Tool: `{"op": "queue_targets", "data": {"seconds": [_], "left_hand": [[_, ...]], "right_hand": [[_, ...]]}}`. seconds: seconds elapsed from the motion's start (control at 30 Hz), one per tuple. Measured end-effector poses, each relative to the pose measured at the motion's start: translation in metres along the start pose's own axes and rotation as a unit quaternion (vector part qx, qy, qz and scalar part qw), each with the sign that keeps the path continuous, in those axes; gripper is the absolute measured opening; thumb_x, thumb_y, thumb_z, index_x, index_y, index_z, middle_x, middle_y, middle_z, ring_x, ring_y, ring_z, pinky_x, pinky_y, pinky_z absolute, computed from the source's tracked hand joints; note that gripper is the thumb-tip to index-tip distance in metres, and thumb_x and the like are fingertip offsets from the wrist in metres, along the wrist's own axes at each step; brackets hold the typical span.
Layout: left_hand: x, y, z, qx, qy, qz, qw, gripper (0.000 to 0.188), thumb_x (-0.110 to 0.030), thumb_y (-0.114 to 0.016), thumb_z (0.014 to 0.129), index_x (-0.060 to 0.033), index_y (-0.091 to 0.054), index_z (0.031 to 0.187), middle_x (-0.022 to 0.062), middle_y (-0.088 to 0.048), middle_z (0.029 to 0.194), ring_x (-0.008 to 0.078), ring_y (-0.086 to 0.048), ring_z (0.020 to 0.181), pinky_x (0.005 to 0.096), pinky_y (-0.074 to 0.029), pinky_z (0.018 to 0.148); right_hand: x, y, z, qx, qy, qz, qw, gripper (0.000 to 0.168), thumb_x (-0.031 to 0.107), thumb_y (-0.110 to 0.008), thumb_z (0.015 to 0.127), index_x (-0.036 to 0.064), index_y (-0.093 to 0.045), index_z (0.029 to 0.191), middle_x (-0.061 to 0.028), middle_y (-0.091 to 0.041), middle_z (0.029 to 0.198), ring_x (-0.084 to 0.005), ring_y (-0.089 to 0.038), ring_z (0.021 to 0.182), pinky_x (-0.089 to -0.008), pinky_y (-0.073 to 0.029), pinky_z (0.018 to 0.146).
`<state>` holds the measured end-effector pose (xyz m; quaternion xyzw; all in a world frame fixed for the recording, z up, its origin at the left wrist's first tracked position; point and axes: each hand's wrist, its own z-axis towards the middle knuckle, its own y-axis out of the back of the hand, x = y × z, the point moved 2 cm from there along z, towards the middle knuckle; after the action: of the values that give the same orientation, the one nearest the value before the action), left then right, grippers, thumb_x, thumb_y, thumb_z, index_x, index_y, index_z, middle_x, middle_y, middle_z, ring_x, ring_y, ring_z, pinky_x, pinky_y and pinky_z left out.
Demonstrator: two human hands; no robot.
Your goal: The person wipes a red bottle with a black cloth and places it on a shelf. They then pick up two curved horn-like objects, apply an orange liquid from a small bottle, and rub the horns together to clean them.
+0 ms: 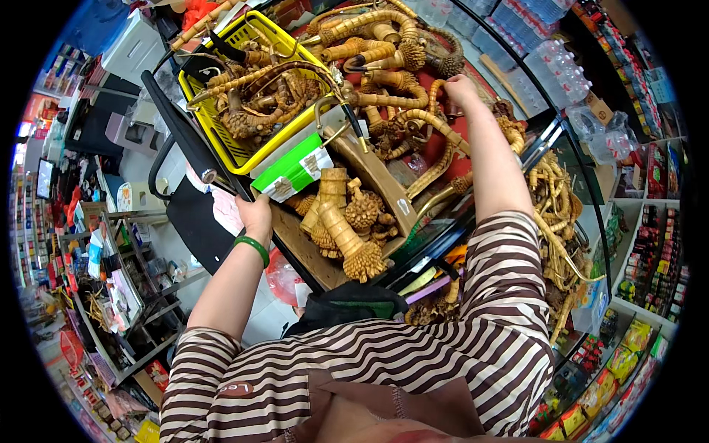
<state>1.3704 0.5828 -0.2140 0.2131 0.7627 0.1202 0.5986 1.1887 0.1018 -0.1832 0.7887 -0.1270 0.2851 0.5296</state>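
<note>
My right hand (461,91) reaches far forward, its fingers on the curved end of a slim bamboo-root piece (433,99) among many other bamboo-root pieces (388,99) on a red surface. My left hand (256,213), with a green bangle (253,249) on its wrist, rests at the near-left edge of a cardboard box (310,263). Thick bamboo-root pieces (346,232) with knobbly ends lie in that box. A bright green box (293,168) with pale patches lies across the box's far left part. Beyond it, a yellow plastic basket (243,166) is heaped with curved root pieces (266,99).
A black umbrella-like handle (183,133) sticks out left of the basket. More pale roots (554,221) are piled to the right of my right arm. Packs of bottled water (556,72) stand at the far right, above shelves of packaged goods (645,249). Cluttered shelving (133,277) stands on the left.
</note>
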Motion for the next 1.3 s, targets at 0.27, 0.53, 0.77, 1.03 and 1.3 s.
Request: {"op": "queue_targets", "data": {"seconds": [0.27, 0.53, 0.77, 1.03, 1.3], "left_hand": [[-0.001, 0.0, -0.001, 0.023, 0.031, -0.047, 0.998, 0.056, -0.002, -0.058, 0.073, 0.0027, -0.035, 0.124, 0.0153, -0.053, 0.111, 0.025, -0.053, 0.099, 0.0325, -0.042, 0.087], [0.001, 0.003, -0.002, 0.021, 0.041, -0.016, 0.999, 0.061, -0.002, -0.058, 0.072, 0.0029, -0.032, 0.127, 0.0158, -0.052, 0.112, 0.0239, -0.052, 0.099, 0.0319, -0.041, 0.088], [-0.001, 0.003, -0.005, 0.019, 0.041, -0.026, 0.999, 0.063, -0.003, -0.06, 0.072, 0.0033, -0.031, 0.128, 0.0156, -0.051, 0.114, 0.0236, -0.05, 0.102, 0.0323, -0.04, 0.09], [-0.001, 0.004, 0.0, 0.018, 0.013, 0.027, 0.999, 0.062, -0.005, -0.06, 0.072, 0.0048, -0.032, 0.127, 0.0159, -0.053, 0.111, 0.0237, -0.051, 0.1, 0.0316, -0.04, 0.088], [-0.013, 0.0, -0.009, -0.009, -0.007, 0.041, 0.999, 0.054, -0.006, -0.058, 0.072, 0.0019, -0.038, 0.121, 0.0153, -0.057, 0.104, 0.0242, -0.055, 0.094, 0.031, -0.042, 0.086]], "right_hand": [[-0.014, -0.022, 0.103, -0.002, 0.069, -0.105, 0.992, 0.042, 0.031, -0.055, 0.077, 0.006, -0.06, 0.11, -0.0167, -0.06, 0.112, -0.03, -0.056, 0.107, -0.0365, -0.043, 0.091], [0.032, -0.096, 0.13, 0.038, -0.015, 0.17, 0.985, 0.084, 0.052, -0.063, 0.076, -0.005, -0.035, 0.131, -0.0211, -0.045, 0.128, -0.0316, -0.048, 0.115, -0.0405, -0.042, 0.091], [0.02, -0.122, 0.146, -0.005, -0.02, 0.386, 0.922, 0.091, 0.041, -0.079, 0.062, -0.01, -0.039, 0.125, -0.022, -0.047, 0.124, -0.0276, -0.05, 0.109, -0.037, -0.042, 0.089], [0.015, -0.11, 0.148, -0.177, -0.026, 0.432, 0.884, 0.079, 0.028, -0.084, 0.057, -0.009, -0.046, 0.115, -0.018, -0.053, 0.113, -0.0206, -0.055, 0.097, -0.0301, -0.047, 0.079], [0.009, -0.042, 0.114, -0.249, 0.055, 0.361, 0.897, 0.083, 0.042, -0.082, 0.053, 0.001, -0.046, 0.116, -0.0233, -0.041, 0.12, -0.0326, -0.043, 0.11, -0.0384, -0.038, 0.094]]}}
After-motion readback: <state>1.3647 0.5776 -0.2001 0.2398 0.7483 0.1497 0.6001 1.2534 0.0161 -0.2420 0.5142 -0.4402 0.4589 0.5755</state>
